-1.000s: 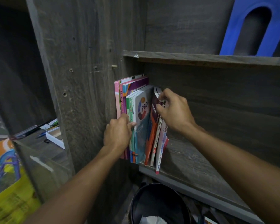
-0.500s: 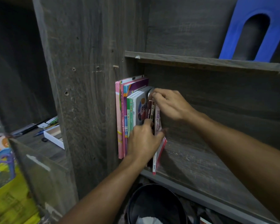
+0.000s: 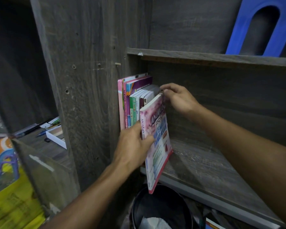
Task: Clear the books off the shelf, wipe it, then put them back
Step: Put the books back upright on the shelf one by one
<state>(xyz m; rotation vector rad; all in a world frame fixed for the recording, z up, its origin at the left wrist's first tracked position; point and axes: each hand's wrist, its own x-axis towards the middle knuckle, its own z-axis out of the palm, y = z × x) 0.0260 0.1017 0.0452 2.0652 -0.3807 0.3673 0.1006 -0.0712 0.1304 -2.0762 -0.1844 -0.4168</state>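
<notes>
The left hand [image 3: 132,146] grips the spine of a pink book [image 3: 157,138], thumb pressed on its cover and fingers curled behind. The book tilts out of the row, its lower corner hanging past the front edge of the grey wooden shelf [image 3: 205,162] above a black bin [image 3: 160,210]. The right hand [image 3: 178,98] reaches to the book's top corner with bent fingertips; blur hides whether they pinch it. The other books [image 3: 135,103] stand upright against the shelf's left wall. A blue plastic piece [image 3: 261,27] stands on the board above.
</notes>
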